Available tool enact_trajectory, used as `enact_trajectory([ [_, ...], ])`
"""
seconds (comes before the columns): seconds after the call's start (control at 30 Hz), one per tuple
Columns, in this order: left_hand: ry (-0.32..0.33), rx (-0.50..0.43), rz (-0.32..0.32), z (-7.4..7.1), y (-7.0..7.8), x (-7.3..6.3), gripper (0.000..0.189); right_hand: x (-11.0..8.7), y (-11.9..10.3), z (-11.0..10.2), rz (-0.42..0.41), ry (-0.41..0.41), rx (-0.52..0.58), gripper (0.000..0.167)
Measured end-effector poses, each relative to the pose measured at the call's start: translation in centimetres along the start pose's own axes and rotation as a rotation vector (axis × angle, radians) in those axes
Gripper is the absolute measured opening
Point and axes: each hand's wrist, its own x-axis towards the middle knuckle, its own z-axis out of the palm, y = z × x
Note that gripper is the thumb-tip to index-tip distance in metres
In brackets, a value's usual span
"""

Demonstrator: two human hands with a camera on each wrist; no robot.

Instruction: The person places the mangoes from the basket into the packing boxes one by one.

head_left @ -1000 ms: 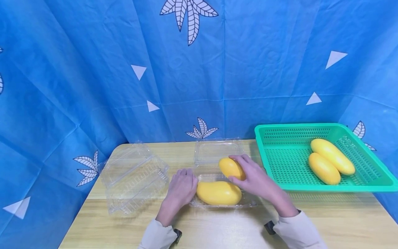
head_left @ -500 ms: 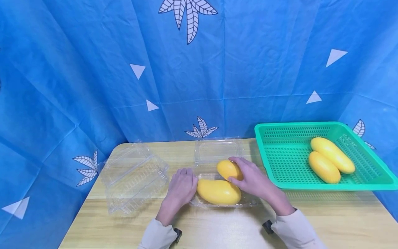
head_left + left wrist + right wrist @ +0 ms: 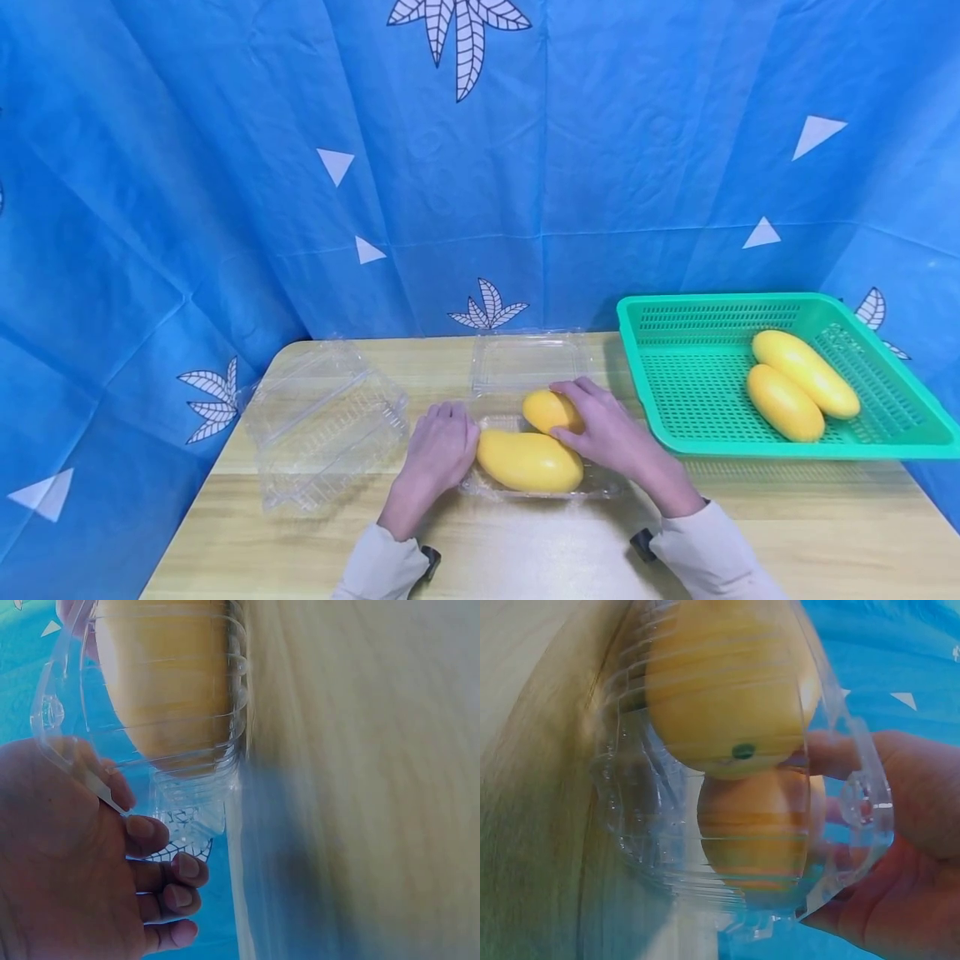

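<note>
My left hand point(image 3: 442, 446) pinches the left rim of an open clear plastic clamshell container point(image 3: 46, 712), its thumb and curled fingers at the edge in the left wrist view. Inside, a large yellow mango point(image 3: 528, 461) lies lengthwise along the front. Behind it, my right hand point(image 3: 611, 425) grips a second mango point(image 3: 546, 412) by its right end, low in the container. Through the container's clear wall, the right wrist view shows both mangoes close together, the front one bearing a green stem spot point(image 3: 743, 751). The raised lid point(image 3: 531, 362) stands at the back.
More clear plastic containers point(image 3: 326, 433) sit at the left of the wooden table point(image 3: 555, 554). A green basket point(image 3: 693, 392) at the right bears two mangoes point(image 3: 806, 375). A blue curtain point(image 3: 622, 150) hangs behind the table.
My right hand has lowered the second mango slightly down and left into the container behind the front one. The left hand keeps its place at the rim.
</note>
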Motion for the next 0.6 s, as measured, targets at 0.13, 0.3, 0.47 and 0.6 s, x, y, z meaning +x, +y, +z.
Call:
enact_trajectory([
  [0.13,0.001,0.004,0.002,-0.08,0.05,0.14,0.027,0.16,0.16,0.04,-0.014,0.019,0.002,0.06],
  [0.3,-0.004,0.0,-0.001,-0.33,-0.18,0.19,0.026,0.51,0.12,0.16,-0.029,0.02,0.006,0.06],
  [0.47,-0.014,-0.009,-0.019,-0.41,-0.48,0.15,0.026,0.8,-0.12,0.4,-0.05,0.007,0.0,0.059],
  [0.6,-0.008,0.0,-0.023,-0.39,-0.62,0.17,0.026,0.91,-0.17,0.54,-0.051,-0.024,0.009,0.058],
])
